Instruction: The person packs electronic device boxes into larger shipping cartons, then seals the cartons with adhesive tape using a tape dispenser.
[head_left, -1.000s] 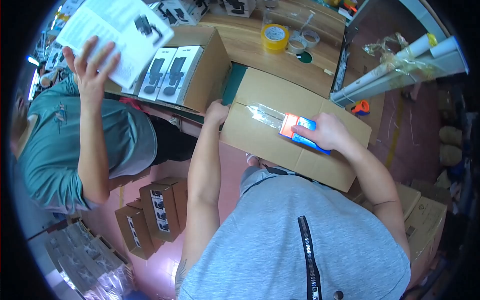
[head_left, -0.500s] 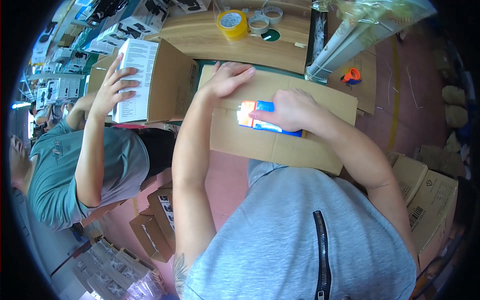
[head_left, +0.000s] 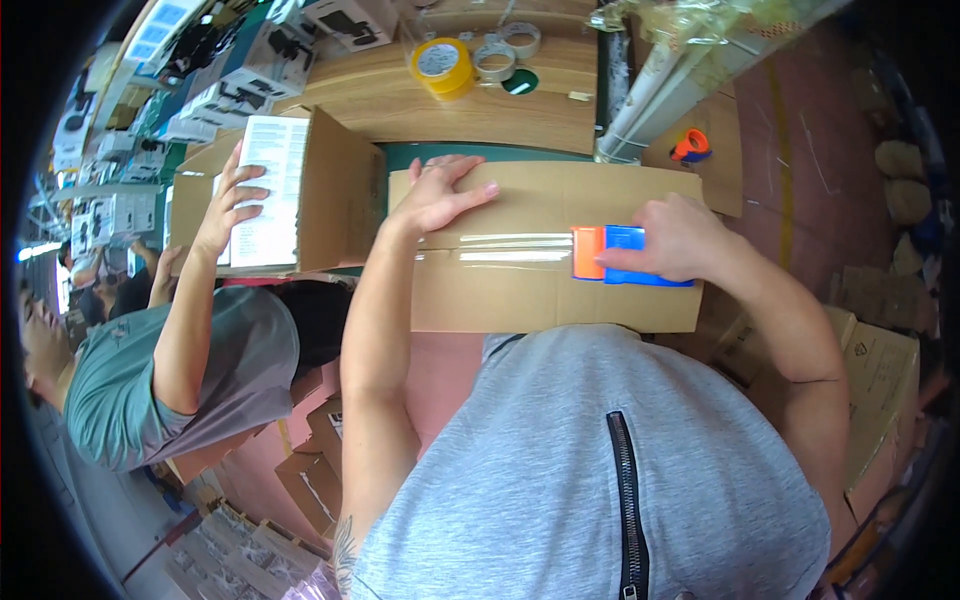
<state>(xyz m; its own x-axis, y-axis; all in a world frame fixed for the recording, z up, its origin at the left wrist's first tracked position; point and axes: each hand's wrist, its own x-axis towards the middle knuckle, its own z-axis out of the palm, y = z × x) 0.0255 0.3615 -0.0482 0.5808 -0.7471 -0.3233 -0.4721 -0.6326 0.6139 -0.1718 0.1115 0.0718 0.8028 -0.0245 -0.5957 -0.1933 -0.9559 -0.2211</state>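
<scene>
A brown cardboard box (head_left: 500, 300) lies in front of me with its top flaps closed. My right hand (head_left: 680, 240) grips an orange and blue tape dispenser (head_left: 625, 262) that rests on the box's right half. Clear shiny tape (head_left: 500, 248) runs along the box's middle seam, from the left edge up to the dispenser. Across the upper left of the box lies my left hand (head_left: 445, 195), palm down with its fingers apart, holding nothing.
At left, a co-worker's hand (head_left: 230, 205) holds a white carton (head_left: 272, 190) against an open cardboard box (head_left: 340, 195). Tape rolls (head_left: 442, 68) sit on the wooden shelf beyond. Another orange dispenser (head_left: 690, 146) lies at right beside metal posts (head_left: 650, 90). Cartons (head_left: 880, 390) stand by my right elbow.
My right hand has drawn the tape dispenser rightward along the box, leaving a longer strip of tape on the seam. My left hand stays at the upper left of the box.
</scene>
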